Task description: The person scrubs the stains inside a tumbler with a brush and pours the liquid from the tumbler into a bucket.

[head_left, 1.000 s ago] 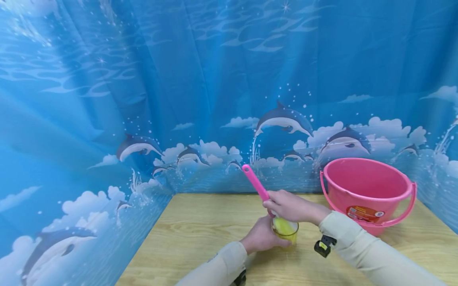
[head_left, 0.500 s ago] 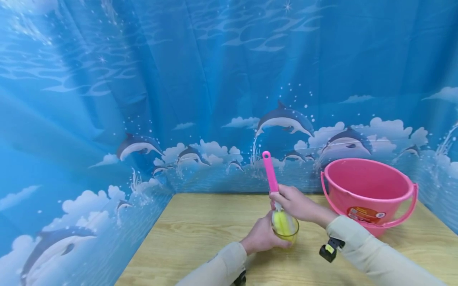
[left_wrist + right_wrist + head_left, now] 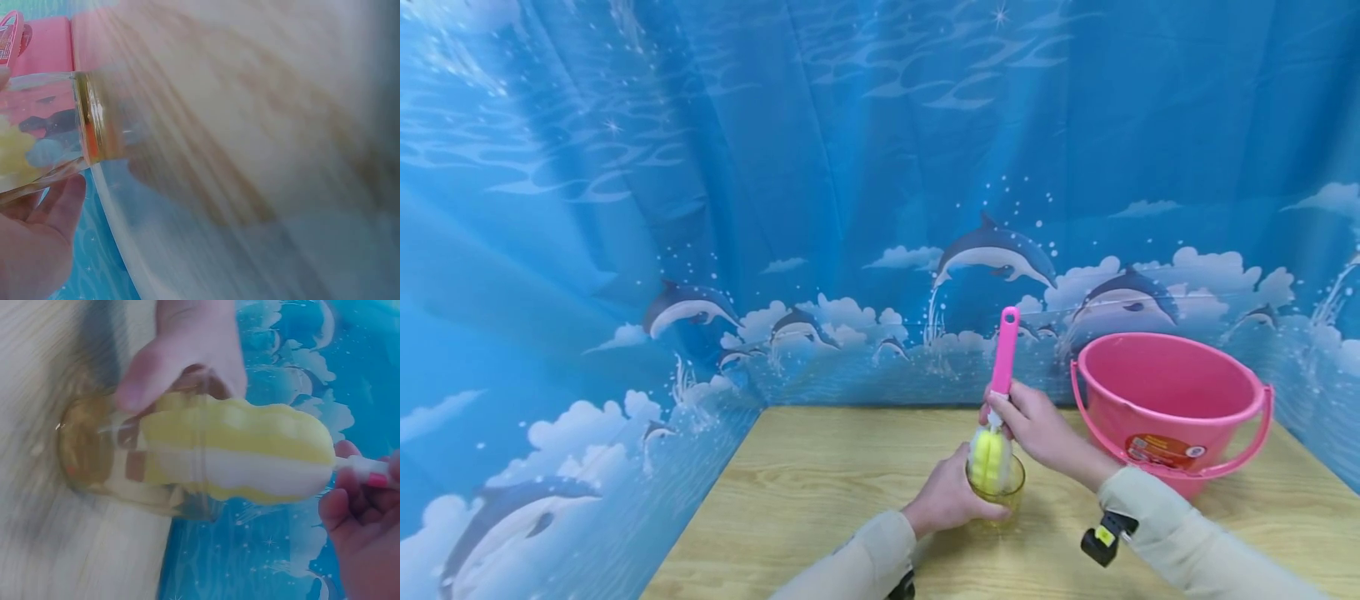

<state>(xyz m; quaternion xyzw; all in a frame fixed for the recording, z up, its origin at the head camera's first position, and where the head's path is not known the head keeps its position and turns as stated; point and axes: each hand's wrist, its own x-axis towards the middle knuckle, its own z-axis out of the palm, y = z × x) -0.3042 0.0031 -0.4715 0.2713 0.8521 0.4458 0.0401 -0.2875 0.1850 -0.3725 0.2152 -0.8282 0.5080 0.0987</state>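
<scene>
My left hand (image 3: 951,494) grips an amber-tinted drinking glass (image 3: 1006,497) low over the wooden table, its fingers and thumb around the glass wall. In the right wrist view the clear glass (image 3: 87,447) shows its thick base toward the tabletop. A sponge bottle brush, with a yellow and white head (image 3: 989,458) and a pink handle (image 3: 1004,350), is partly inside the glass. My right hand (image 3: 1037,425) pinches the brush at the white neck below the pink handle. About half of the sponge head (image 3: 275,450) stands out past the rim.
A pink bucket (image 3: 1172,425) with a pink handle and a red label stands on the right of the wooden table (image 3: 820,475). Behind and to the left hangs a blue curtain (image 3: 850,167) printed with dolphins and clouds.
The brush handle has swung from leaning left to nearly upright, leaning slightly right. My right hand has moved right, and more of the sponge head shows above the glass. My left hand has stayed put.
</scene>
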